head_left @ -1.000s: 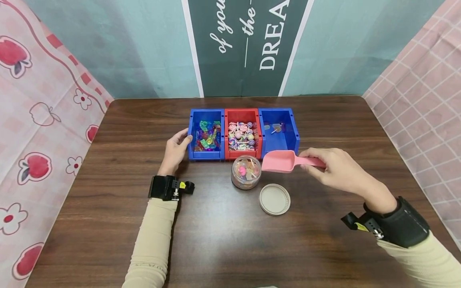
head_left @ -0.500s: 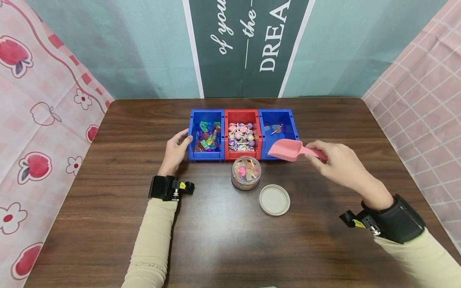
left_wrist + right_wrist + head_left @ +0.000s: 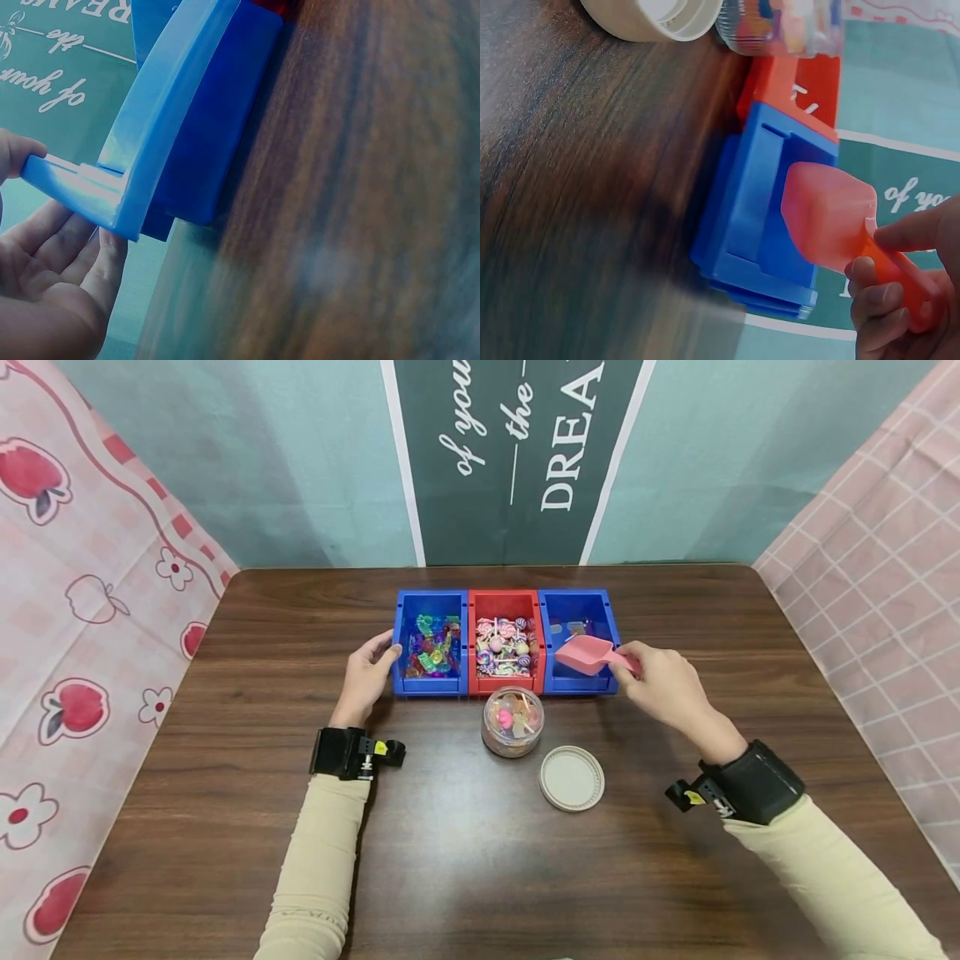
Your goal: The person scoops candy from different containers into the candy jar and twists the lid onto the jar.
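My right hand [image 3: 667, 689] grips a pink scoop [image 3: 585, 654] by its handle, its blade over the right blue bin [image 3: 579, 687]. A few small pieces [image 3: 576, 627] lie in that bin behind the blade. In the right wrist view, the scoop blade [image 3: 826, 214] hangs at the bin's opening. My left hand [image 3: 364, 681] holds the left blue bin [image 3: 431, 687] by its side rim, thumb on top and fingers against the outside in the left wrist view. Colourful translucent pieces [image 3: 433, 647] fill part of that bin.
Between the blue bins stands a red bin [image 3: 506, 686] of small lollipop-like pieces [image 3: 504, 643]. In front sit an uncovered clear jar [image 3: 512, 743] of mixed pieces and a pale round lid [image 3: 572, 778], both on the dark wooden table [image 3: 450, 860].
My right hand has carried the scoop from beside the jar, away from me, to over the right blue bin. The left hand keeps its hold on the left bin.
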A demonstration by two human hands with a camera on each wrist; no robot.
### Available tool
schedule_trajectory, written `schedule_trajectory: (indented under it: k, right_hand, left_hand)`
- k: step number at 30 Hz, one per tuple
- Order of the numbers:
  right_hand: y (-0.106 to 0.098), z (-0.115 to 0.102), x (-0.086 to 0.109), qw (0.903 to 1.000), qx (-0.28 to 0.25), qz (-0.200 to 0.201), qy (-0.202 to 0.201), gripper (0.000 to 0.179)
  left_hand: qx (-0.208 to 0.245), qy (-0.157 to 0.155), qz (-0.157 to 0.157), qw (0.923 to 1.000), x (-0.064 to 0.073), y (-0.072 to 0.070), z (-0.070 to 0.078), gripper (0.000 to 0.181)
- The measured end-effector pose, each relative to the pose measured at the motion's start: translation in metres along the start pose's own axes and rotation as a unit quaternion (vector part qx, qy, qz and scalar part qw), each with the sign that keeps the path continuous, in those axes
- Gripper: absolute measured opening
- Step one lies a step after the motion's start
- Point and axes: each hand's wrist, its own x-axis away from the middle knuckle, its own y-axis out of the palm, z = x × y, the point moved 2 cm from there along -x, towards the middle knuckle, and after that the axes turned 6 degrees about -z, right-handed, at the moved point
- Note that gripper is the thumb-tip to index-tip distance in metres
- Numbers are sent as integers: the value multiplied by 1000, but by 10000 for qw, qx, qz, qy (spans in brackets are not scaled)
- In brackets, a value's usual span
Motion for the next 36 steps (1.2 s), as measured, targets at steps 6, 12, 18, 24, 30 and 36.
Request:
schedule_trajectory:
  k: [6, 12, 18, 24, 30, 36]
  right_hand:
    - [14, 2, -13, 9996, -110, -50, 239, 32]
    - [29, 4, -18, 9990, -189, -39, 402, 32]
    - [38, 5, -15, 9989, -113, 112, 442, 30]
    - [43, 7, -10, 9987, -12, 114, 492, 28]
    - [45, 8, -6, 9991, 205, 85, 370, 28]
    - [46, 10, -2, 9992, 241, -33, 325, 31]
  left_hand:
    - [70, 46, 47, 10000, 0, 1, -1, 41]
    - [-32, 49, 46, 10000, 1, 0, 0, 41]
    - [-328, 279, 13, 9991, 4, 0, 5, 42]
    - [-898, 1032, 235, 9903, 7, -1, 13, 48]
    - [-1664, 1909, 558, 9658, 16, 4, 30, 47]
    - [-1704, 2633, 273, 9491, 25, 15, 48, 42]
